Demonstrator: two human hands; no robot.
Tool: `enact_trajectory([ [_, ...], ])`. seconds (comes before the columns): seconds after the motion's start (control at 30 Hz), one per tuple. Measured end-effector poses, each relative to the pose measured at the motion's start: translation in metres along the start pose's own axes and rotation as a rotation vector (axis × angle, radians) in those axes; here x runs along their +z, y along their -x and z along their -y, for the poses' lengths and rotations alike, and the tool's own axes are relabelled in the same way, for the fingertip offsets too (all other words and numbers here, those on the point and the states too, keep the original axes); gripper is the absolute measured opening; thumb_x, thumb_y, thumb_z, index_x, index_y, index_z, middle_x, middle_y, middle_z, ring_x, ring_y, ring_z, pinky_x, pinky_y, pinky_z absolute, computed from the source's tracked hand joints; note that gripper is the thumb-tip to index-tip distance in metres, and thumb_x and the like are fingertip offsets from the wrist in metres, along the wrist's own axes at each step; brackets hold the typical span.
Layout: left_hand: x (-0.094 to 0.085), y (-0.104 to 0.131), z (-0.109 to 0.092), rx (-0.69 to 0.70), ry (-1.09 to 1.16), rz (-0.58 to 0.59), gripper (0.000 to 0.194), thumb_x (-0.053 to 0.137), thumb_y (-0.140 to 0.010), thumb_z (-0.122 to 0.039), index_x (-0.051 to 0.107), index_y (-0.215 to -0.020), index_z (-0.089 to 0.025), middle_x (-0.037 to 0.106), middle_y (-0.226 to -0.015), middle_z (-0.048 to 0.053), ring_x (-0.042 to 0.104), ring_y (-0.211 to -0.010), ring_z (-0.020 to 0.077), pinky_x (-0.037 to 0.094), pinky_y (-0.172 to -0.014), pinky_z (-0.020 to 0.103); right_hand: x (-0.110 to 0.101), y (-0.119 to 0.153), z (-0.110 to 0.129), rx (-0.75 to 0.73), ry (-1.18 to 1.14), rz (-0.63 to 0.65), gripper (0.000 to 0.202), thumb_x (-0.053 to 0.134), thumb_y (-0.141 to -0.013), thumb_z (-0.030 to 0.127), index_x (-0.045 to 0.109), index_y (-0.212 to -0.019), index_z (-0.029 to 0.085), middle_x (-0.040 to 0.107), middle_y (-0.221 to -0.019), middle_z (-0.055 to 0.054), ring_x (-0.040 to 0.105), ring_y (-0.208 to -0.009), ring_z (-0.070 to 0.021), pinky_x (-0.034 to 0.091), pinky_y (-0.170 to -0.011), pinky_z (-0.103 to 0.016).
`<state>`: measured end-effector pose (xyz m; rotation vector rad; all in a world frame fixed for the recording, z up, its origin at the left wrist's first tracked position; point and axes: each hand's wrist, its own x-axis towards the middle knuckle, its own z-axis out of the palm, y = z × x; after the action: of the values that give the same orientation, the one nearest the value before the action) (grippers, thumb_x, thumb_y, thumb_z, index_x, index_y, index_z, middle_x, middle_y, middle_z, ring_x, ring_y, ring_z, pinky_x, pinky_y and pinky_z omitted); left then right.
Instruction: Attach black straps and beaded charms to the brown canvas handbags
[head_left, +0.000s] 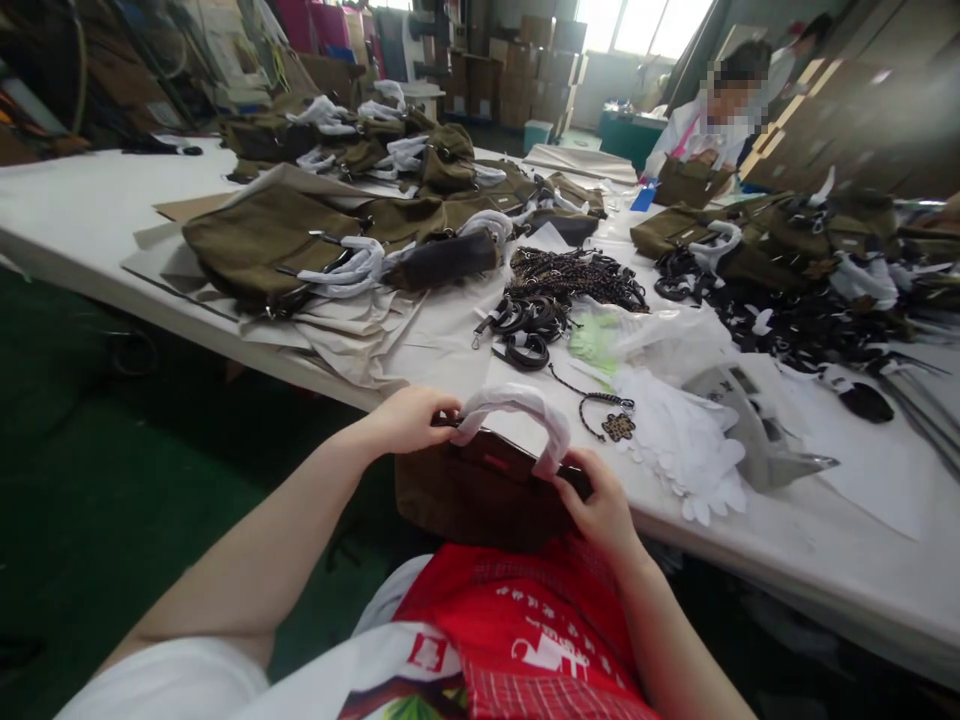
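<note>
Your left hand pinches the top left corner of a brown bag, its fingertips just beside one foot of the white-wrapped handle. Your right hand grips the top right corner, thumb in front, close to the handle's other foot. The bag hangs between your hands at the near edge of the table, in front of your red apron. The handle arches up between your fingers, above the zip; what the bag holds inside, you cannot tell from here. Across the table, more bags lie heaped on paper, their contents hidden. Cardboard boxes stand stacked at the back, their contents also out of sight.
</note>
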<state>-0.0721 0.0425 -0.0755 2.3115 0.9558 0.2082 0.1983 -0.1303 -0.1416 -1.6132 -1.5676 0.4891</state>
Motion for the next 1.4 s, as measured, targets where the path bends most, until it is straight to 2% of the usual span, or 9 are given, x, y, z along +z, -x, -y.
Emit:
enact_trajectory([
  [0.33,0.010,-0.012,-0.002,-0.105,0.614,0.600,0.030,0.079,-0.060,-0.045,0.077,-0.073,-0.018,0.072,-0.071,0.000,0.064,-0.071,0.0187,0.047,-0.064,0.020,-0.030,0.010,0.013,-0.012,-0.290,0.220,0.028,0.047,-0.090,0.034,0.071,-0.087,0.020,0.069,-0.100,-0.009,0.062,-0.097,-0.0247,0.048,-0.089,-0.037],
  [0.47,0.026,0.001,0.001,-0.307,0.883,0.598,0.038,0.076,-0.064,-0.052,0.076,-0.076,-0.015,0.069,-0.064,0.003,0.061,-0.057,0.0163,0.047,-0.056,0.023,-0.043,0.007,0.019,0.097,-0.494,0.524,0.054,0.029,-0.096,0.041,0.071,-0.070,0.019,0.072,-0.080,-0.008,0.066,-0.083,-0.0236,0.050,-0.085,-0.038],
  [0.6,0.033,0.014,-0.014,-0.319,0.772,0.523,0.026,0.071,-0.069,-0.040,0.075,-0.078,-0.016,0.068,-0.064,0.000,0.059,-0.056,0.0140,0.044,-0.053,0.020,-0.033,-0.005,0.042,0.141,-0.101,0.614,0.043,0.049,-0.091,0.043,0.067,-0.062,0.018,0.068,-0.065,-0.005,0.064,-0.068,-0.0197,0.051,-0.076,-0.033],
  [0.7,0.036,0.020,-0.032,-0.183,0.543,0.344,0.015,0.066,-0.067,-0.026,0.073,-0.074,-0.015,0.066,-0.066,-0.002,0.058,-0.060,0.0142,0.042,-0.053,0.019,-0.015,-0.013,0.067,-0.029,0.079,0.482,0.022,0.058,-0.088,0.034,0.068,-0.099,0.018,0.070,-0.099,-0.007,0.064,-0.093,-0.0208,0.048,-0.089,-0.034],
  [0.9,0.059,0.021,-0.045,-0.296,0.668,-0.164,0.020,0.063,-0.071,-0.033,0.066,-0.069,-0.013,0.059,-0.057,-0.002,0.052,-0.053,0.0116,0.037,-0.048,0.019,0.022,0.011,0.095,-0.357,-0.185,0.945,0.031,0.036,-0.096,0.024,0.062,-0.080,0.019,0.066,-0.088,-0.005,0.061,-0.086,-0.0170,0.049,-0.086,-0.031],
  [1.0,0.074,0.020,-0.046,-0.331,0.901,-0.264,0.019,0.064,-0.070,-0.031,0.065,-0.077,-0.013,0.062,-0.063,-0.001,0.055,-0.056,0.0118,0.043,-0.054,0.021,0.038,0.020,0.082,0.030,-0.369,0.912,0.024,0.037,-0.091,0.023,0.059,-0.081,0.019,0.066,-0.080,-0.004,0.064,-0.075,-0.0176,0.053,-0.071,-0.031],
  [1.13,0.086,0.023,-0.058,-0.338,1.115,-0.189,0.025,0.070,-0.070,-0.033,0.063,-0.084,-0.014,0.065,-0.069,0.000,0.059,-0.058,0.0115,0.046,-0.055,0.021,0.057,0.012,0.057,0.690,-0.614,0.658,0.023,0.043,-0.089,0.025,0.052,-0.108,0.018,0.064,-0.065,0.001,0.060,-0.047,-0.0142,0.046,-0.043,-0.024],
  [1.3,0.086,0.023,-0.076,-0.314,1.266,0.199,0.041,0.070,-0.071,-0.042,0.059,-0.102,-0.017,0.063,-0.058,-0.001,0.059,-0.042,0.0159,0.045,-0.043,0.025,0.065,0.005,0.041,0.642,-0.582,0.612,0.017,0.045,-0.089,0.023,0.057,-0.079,0.016,0.059,-0.055,0.002,0.047,-0.036,-0.0081,0.036,-0.035,-0.019],
  [1.4,0.080,0.018,-0.074,-0.301,1.239,0.190,0.039,0.072,-0.067,-0.039,0.066,-0.096,-0.015,0.068,-0.065,0.002,0.065,-0.055,0.0186,0.050,-0.053,0.028,0.060,0.004,0.041,0.445,-0.295,0.592,0.026,0.038,-0.093,0.021,0.063,-0.090,0.017,0.064,-0.060,-0.001,0.056,-0.043,-0.0134,0.048,-0.044,-0.026],
])
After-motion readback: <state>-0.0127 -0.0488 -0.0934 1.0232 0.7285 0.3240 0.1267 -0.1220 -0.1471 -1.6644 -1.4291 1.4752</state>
